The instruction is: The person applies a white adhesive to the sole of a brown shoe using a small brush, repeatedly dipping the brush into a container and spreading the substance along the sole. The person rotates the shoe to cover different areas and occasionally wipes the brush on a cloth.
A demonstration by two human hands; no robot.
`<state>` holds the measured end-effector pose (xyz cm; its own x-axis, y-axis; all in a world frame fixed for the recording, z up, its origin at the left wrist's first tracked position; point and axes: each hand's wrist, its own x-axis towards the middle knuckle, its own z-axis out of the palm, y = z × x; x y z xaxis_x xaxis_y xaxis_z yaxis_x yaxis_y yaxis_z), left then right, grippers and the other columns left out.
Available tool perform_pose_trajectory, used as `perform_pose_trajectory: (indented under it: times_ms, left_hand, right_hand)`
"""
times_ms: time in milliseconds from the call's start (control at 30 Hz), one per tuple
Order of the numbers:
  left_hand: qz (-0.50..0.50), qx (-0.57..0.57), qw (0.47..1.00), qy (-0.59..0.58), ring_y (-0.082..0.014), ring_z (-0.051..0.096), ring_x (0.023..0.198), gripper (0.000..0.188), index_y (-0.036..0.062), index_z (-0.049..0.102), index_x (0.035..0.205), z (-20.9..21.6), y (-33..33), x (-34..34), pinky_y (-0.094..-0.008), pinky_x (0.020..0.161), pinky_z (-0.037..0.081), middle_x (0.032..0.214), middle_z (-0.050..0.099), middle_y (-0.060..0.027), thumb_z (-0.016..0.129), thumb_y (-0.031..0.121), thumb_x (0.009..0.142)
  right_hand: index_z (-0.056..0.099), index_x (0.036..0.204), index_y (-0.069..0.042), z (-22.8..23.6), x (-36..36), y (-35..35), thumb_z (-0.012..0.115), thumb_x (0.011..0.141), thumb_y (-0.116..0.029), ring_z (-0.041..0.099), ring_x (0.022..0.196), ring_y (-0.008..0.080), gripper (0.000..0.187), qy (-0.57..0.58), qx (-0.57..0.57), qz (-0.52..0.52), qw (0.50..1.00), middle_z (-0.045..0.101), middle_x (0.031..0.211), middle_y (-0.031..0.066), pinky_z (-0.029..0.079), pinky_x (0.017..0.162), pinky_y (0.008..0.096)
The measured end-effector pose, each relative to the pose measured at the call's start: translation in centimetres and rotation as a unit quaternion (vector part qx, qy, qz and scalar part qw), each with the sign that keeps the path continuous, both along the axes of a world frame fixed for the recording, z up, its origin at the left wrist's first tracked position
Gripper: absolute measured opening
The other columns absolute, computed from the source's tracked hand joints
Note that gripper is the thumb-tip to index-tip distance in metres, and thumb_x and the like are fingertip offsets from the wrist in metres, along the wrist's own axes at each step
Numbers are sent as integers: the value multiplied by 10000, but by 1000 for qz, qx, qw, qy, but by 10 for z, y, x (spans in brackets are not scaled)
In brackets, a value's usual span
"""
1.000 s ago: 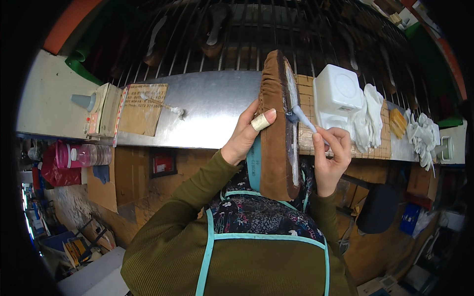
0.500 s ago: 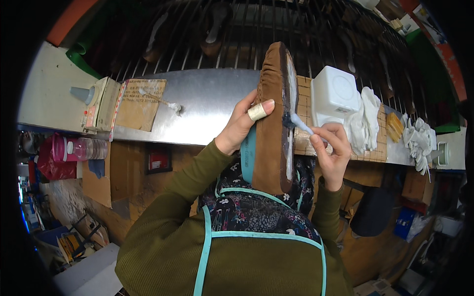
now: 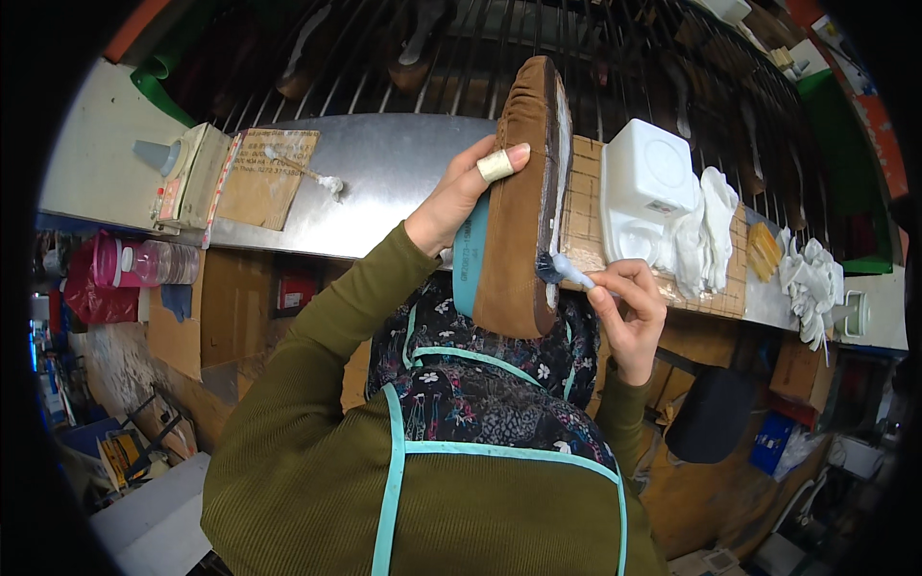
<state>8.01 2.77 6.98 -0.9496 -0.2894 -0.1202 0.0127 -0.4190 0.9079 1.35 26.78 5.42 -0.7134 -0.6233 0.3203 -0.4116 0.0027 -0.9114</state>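
Observation:
A brown suede shoe [image 3: 514,216] on a teal last [image 3: 468,264] stands on its side in front of me, its sole edge facing right and showing a dark strip with whitish patches. My left hand [image 3: 459,192] grips it from the left, the thumb, wrapped in pale tape, pressed on the suede. Between the thumb and fingers of my right hand [image 3: 629,312] is a small brush [image 3: 574,273] with a pale blue handle. Its dark bristles touch the sole edge toward the near end of the shoe. The left fingers behind the shoe are hidden.
Behind the shoe runs a steel bench [image 3: 370,182]. On its left, a white-tipped brush [image 3: 328,182] lies across cardboard [image 3: 259,187]. To the right are a white plastic container [image 3: 651,173], white gloves [image 3: 711,230] and an amber block [image 3: 764,252]. A barred rack with shoes stands beyond.
The brush has slid along the sole edge toward the shoe's near end, my right hand moving with it. My left hand keeps its grip on the shoe. The view has shifted slightly.

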Motion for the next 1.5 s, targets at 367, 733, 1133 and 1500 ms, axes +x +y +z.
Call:
perform_pose_trajectory:
  times_ms: [367, 733, 1133, 1500]
  left_hand:
    - [-42, 100, 994, -33, -167, 623, 1008, 648, 8, 496, 1264, -5, 2, -11, -291, 865, 523, 1148, 601, -120, 603, 513, 873]
    - [-19, 93, 994, -48, -182, 592, 1079, 686, 11, 472, 1297, -9, -1, -2, -307, 913, 497, 1219, 560, -140, 571, 547, 880]
    - [-13, 93, 994, -63, -151, 631, 982, 645, 21, 486, 1296, -12, -2, 3, -283, 847, 532, 1170, 604, -116, 587, 508, 887]
    - [-46, 139, 987, -69, -138, 637, 940, 583, 37, 553, 1233, -6, -4, -9, -289, 821, 536, 1110, 638, -95, 601, 499, 881]
  right_hand:
    - [708, 941, 19, 1, -3, 4, 701, 799, -24, 533, 786, 107, 148, -14, -43, -51, 998, 562, 882, 59, 435, 650, 226]
    - [710, 934, 32, 22, 26, 19, 700, 803, -18, 520, 749, 93, 140, -124, -22, -27, 992, 548, 878, 48, 406, 635, 201]
    - [709, 941, 6, 22, 15, -7, 720, 805, -37, 470, 663, 72, 143, 47, 3, -81, 996, 545, 859, 28, 379, 564, 203]
    - [718, 923, 3, 35, 10, 4, 742, 782, -50, 494, 666, 85, 152, 98, 11, -33, 995, 563, 847, 38, 395, 553, 205]
